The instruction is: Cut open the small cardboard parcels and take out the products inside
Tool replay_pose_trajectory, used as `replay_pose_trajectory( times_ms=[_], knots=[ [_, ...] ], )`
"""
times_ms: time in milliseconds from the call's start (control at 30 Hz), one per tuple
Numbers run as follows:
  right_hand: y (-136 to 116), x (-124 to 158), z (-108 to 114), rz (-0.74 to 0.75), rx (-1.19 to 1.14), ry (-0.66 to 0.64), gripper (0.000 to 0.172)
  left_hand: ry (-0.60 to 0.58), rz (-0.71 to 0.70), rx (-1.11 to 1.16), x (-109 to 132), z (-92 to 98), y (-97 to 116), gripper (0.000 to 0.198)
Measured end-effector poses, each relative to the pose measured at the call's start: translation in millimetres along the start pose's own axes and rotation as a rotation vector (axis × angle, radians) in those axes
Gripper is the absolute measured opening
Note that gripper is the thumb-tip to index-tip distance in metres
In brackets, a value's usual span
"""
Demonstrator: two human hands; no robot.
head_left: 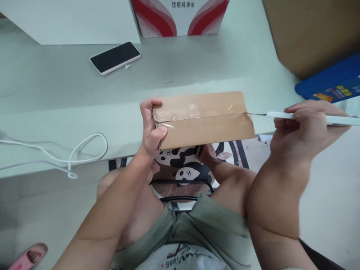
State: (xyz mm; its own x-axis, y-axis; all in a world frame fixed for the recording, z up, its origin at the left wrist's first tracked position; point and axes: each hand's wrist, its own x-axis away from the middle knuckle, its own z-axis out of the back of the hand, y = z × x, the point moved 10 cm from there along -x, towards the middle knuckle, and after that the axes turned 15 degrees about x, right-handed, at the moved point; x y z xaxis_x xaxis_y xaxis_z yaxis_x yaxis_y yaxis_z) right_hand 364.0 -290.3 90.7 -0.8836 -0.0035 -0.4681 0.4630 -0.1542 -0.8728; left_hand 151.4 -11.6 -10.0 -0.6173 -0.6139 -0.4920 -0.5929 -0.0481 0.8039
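Note:
A small brown cardboard box (205, 129) is held over the table's front edge, its seam running lengthwise under clear tape. My left hand (152, 122) is closed around the box's left end, thumb on the near flap and fingers at the far corner. In my right hand (303, 123) is a slim knife (281, 115) with a white handle, its thin blade seen edge-on. The blade's point reaches the right end of the seam; how deep it goes I cannot tell.
A phone (116, 58) lies on the pale table (230, 63) at the far left. White cable (87, 140) loops near the front edge. Behind stand a white box (75, 22) and a red-and-white carton (181, 18). Right are a large brown carton (315, 33) and a blue package (329, 80).

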Motion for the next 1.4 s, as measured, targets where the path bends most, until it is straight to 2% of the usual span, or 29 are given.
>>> replay_pose_trajectory(
  times_ms=[167, 267, 367, 433, 533, 600, 667, 767, 867, 1067, 1167, 1300, 1400],
  knots=[
    [6, 3, 4, -0.032, -0.03, 0.052, 0.016, -0.008, 0.031, 0.006, 0, 0.1, -2, 0.064],
    [13, 0, 16, -0.011, -0.053, 0.155, 0.011, 0.01, 0.037, 0.021, 1, 1.9, -3, 0.062],
    [31, -3, 22, -0.051, -0.104, 0.248, 0.007, 0.021, 0.038, 0.037, 1, 2.7, -3, 0.061],
    [43, -1, 11, -0.1, -0.119, 0.197, 0.017, 0.022, 0.035, 0.049, 0, 2.9, -3, 0.061],
    [45, 12, -18, -0.104, -0.125, 0.007, 0.036, 0.025, 0.027, 0.057, -2, 3.8, -3, 0.06],
    [38, 25, -35, -0.087, -0.136, -0.119, 0.037, 0.027, 0.022, 0.052, -2, 3.8, -2, 0.06],
    [32, 36, -44, -0.086, -0.144, -0.19, 0.03, 0.037, 0.016, 0.038, -1, 3.5, 0, 0.061],
    [26, 42, -46, -0.093, -0.147, -0.19, 0.021, 0.08, 0.021, 0.0, 3, 4.0, 4, 0.062],
    [22, 44, -47, -0.075, -0.206, -0.168, 0.019, 0.126, 0.025, -0.037, 7, 5.7, 9, 0.063],
    [16, 53, -52, -0.063, -0.248, -0.136, 0.025, 0.088, -0.031, 0.039, 8, 2.8, 19, 0.062],
    [13, 58, -57, -0.083, -0.234, -0.146, 0.027, 0.089, -0.023, 0.045, 8, 3.3, 17, 0.066],
    [13, 58, -54, -0.111, -0.258, -0.092, 0.022, 0.155, 0.005, -0.02, 6, 13.1, 10, 0.069],
    [10, 57, -51, -0.081, -0.359, -0.08, 0.026, 0.204, -0.1, -0.054, 4, 20.2, 20, 0.063]
  ],
)
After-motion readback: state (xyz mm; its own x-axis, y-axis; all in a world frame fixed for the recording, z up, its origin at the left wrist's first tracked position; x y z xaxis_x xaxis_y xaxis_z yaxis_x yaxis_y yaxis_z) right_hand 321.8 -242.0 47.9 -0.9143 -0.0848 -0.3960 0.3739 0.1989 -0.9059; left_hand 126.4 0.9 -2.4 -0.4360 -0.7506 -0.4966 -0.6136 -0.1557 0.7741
